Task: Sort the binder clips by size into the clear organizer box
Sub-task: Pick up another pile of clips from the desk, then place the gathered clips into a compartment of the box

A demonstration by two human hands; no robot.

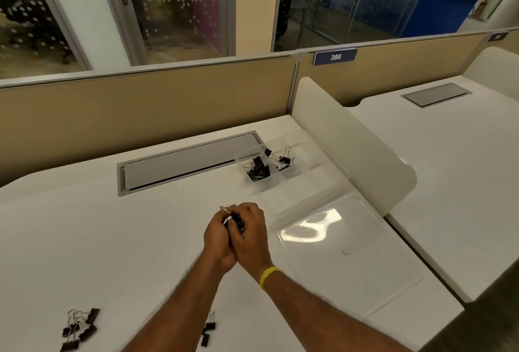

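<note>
My left hand (215, 235) and my right hand (250, 235) are pressed together above the middle of the white desk, both closed around a bunch of black binder clips (235, 219) whose wire handles poke out at the top. The clear organizer box (303, 183) stands open beyond them to the right. Its far-left compartment holds several black clips (258, 171) and the neighbouring compartment holds two or three more clips (283, 160). Loose black clips (80, 329) lie at the near left of the desk, and a few small clips (208, 329) lie beside my left forearm.
The box's clear lid (345, 253) lies flat on the desk to the right of my hands. A grey cable hatch (185, 163) is set into the desk behind. A white divider panel (354, 138) rises right of the box. A beige partition runs along the back.
</note>
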